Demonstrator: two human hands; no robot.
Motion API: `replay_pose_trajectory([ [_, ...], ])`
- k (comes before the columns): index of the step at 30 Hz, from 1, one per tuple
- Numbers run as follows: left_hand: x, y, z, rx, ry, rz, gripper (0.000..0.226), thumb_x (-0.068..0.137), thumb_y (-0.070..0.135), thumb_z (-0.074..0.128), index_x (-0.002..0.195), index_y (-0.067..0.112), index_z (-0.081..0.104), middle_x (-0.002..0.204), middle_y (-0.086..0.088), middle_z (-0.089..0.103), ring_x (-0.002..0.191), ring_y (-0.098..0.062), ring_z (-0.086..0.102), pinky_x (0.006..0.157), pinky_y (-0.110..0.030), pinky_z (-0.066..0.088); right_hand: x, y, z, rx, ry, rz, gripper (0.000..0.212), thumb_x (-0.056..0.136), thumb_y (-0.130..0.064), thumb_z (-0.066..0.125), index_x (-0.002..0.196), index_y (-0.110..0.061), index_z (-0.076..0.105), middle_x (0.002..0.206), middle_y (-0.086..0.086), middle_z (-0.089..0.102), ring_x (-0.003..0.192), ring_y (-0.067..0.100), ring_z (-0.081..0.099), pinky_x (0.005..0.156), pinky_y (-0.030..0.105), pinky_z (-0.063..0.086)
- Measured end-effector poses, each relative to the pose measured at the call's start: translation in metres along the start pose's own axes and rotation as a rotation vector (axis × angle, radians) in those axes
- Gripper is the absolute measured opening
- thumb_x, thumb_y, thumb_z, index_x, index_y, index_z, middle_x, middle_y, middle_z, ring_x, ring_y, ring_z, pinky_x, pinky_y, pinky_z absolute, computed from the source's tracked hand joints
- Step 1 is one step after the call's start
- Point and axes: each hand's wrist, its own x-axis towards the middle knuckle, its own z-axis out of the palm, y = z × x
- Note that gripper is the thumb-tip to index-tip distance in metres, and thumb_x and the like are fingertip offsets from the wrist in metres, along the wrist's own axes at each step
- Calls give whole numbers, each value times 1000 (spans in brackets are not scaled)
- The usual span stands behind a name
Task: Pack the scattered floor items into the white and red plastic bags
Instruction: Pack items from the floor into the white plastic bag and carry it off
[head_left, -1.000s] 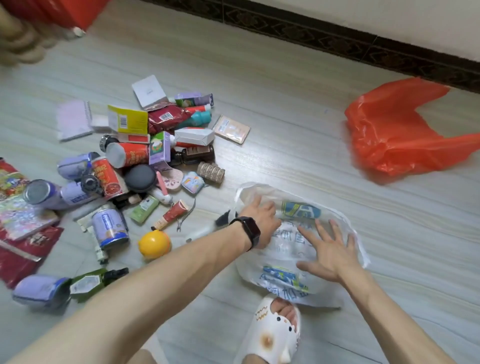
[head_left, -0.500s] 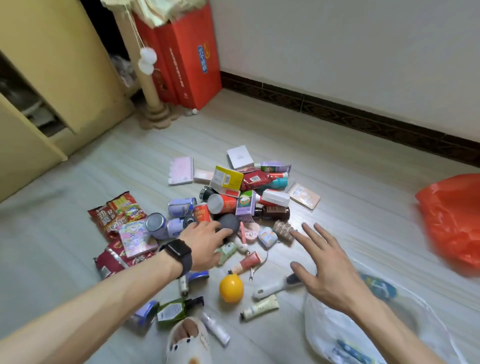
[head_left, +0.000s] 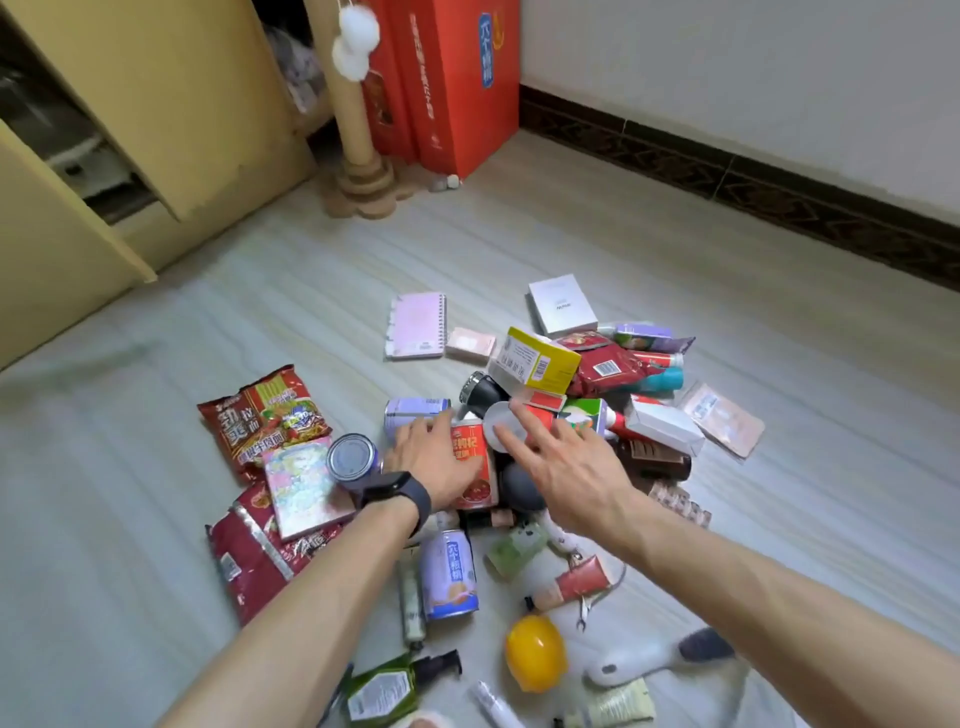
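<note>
The pale floor (head_left: 779, 291) ran under everything. Nearest, below the wrists, lay a yellow ball (head_left: 535, 652), a green bottle (head_left: 384, 693) and a brush (head_left: 639, 667). The left hand (head_left: 434, 462) lay flat on a red can (head_left: 472, 486) in the pile. Just beside it, the right hand (head_left: 566, 467) was spread over a white lid (head_left: 496, 423). Beyond the fingers sat a yellow box (head_left: 537, 361) and a notebook (head_left: 416, 325). Farthest off, red cartons (head_left: 457, 88) stood against the white wall (head_left: 753, 78).
</note>
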Motion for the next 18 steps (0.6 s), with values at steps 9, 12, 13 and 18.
replay_pose_trajectory([
  [9, 33, 19, 33, 91, -18, -111, 59, 72, 61, 52, 124, 32, 48, 127, -12, 57, 125, -35, 45, 98, -49, 37, 65, 2, -4, -12, 57, 1, 34, 98, -11, 43, 132, -12, 42, 126, 9, 47, 88, 31, 66, 52, 35, 35],
  [12, 27, 15, 34, 78, 75, -91, 53, 77, 59, 55, 122, 30, 51, 116, -13, 62, 114, -38, 52, 95, -44, 40, 33, 18, 1, 163, 140, 26, 61, 84, -14, 65, 136, -17, 34, 130, 5, 42, 82, 34, 64, 48, 37, 44],
  [13, 20, 16, 34, 35, 102, -87, 51, 76, 58, 57, 119, 29, 51, 114, -12, 62, 111, -39, 53, 93, -44, 42, 15, 23, 2, 292, 203, 78, 69, 81, -23, 70, 139, -20, 32, 134, 2, 40, 87, 33, 64, 56, 41, 51],
  [18, -35, 24, 33, -19, 112, 126, 64, 66, 32, 74, 122, 31, 43, 111, -6, 45, 103, -37, 55, 80, -42, 49, -125, 29, 13, 1021, 506, 515, 70, 69, -48, 83, 127, -34, 46, 119, -14, 55, 102, 8, 56, 87, 19, 45],
])
